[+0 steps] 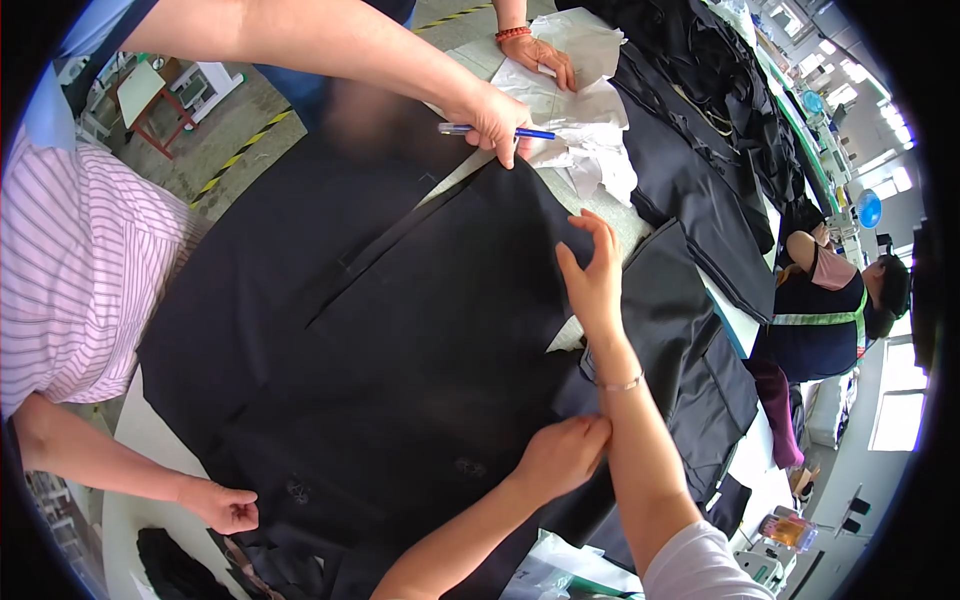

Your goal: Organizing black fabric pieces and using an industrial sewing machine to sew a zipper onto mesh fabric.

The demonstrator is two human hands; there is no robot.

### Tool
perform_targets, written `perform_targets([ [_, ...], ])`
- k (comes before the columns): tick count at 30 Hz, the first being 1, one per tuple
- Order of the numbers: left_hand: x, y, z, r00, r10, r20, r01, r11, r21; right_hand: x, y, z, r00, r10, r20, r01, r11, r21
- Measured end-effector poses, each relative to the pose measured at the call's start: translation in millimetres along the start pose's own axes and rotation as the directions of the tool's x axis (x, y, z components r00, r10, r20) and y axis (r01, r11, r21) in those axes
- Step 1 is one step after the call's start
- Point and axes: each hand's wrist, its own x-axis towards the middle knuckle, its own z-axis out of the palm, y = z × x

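Note:
A large piece of black fabric [430, 330] is spread across the table in front of me. My right hand [597, 265] is at its right edge, thumb and fingers apart, holding nothing. Below it, my left hand [565, 455] is curled into a fist over the fabric, close against my right forearm; what its fingers hold, if anything, is hidden. A co-worker's hand [495, 120] rests on the far corner with a blue pen [455, 129] in it. At the near left edge, another hand of this co-worker [225, 505] pinches the cloth.
A second person's hand with a red bead bracelet [540, 55] lies on crumpled white paper [590, 125]. Folded black fabric [700, 190] is piled to the right. Nearer me are a clear plastic bag [545, 570] and a dark cloth [175, 565]. Another person [815, 310] sits farther right.

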Motion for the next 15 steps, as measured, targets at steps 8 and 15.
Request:
perform_targets([
  [8, 22, -1, 2, 0.999, -0.049, -0.018, 0.047, 0.993, -0.107, 63, 65, -1, 0.984, 0.008, 0.178, 0.007, 0.997, -0.083],
  [15, 20, -11, -13, 0.962, -0.121, -0.243, -0.014, 0.873, -0.488, 27, 32, 12, 0.997, 0.081, -0.006, -0.081, 0.994, -0.067],
])
